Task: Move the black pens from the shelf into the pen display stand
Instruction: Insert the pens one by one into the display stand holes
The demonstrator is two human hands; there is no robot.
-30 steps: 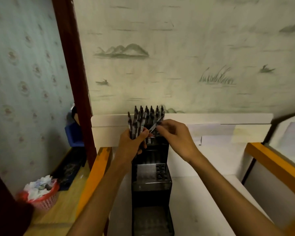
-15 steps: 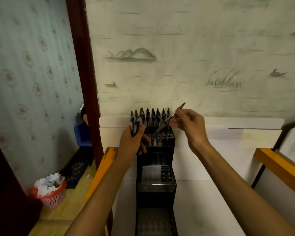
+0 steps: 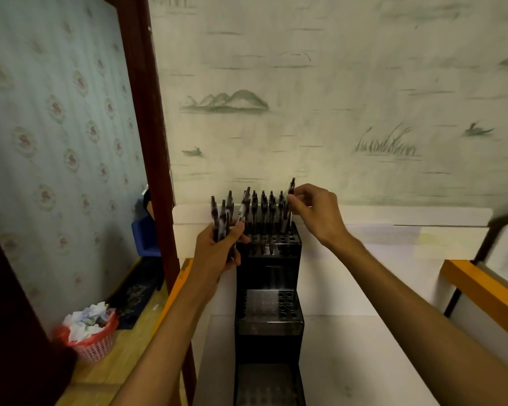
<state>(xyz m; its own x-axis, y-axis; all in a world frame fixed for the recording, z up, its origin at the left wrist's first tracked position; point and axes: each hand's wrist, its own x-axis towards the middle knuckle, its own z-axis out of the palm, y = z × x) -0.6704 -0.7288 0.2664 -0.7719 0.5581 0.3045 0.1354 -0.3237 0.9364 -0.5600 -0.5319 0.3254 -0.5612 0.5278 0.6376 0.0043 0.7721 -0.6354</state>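
left hand (image 3: 217, 244) grips spare pens (image 3: 220, 218); right hand (image 3: 314, 212) pinches one pen (image 3: 289, 200), seemingly over the stand (image 3: 269, 288).

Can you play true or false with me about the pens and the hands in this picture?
1. The left hand holds a bunch of black pens. True.
2. The right hand is empty. False: its fingers pinch one pen above the top tier of the pen display stand.
3. The stand's top tier has pens standing in it. True.
4. The stand's middle tier is full of pens. False: no pens stand in it.
5. The red basket sits on the shelf. False: it is on the floor at the left.
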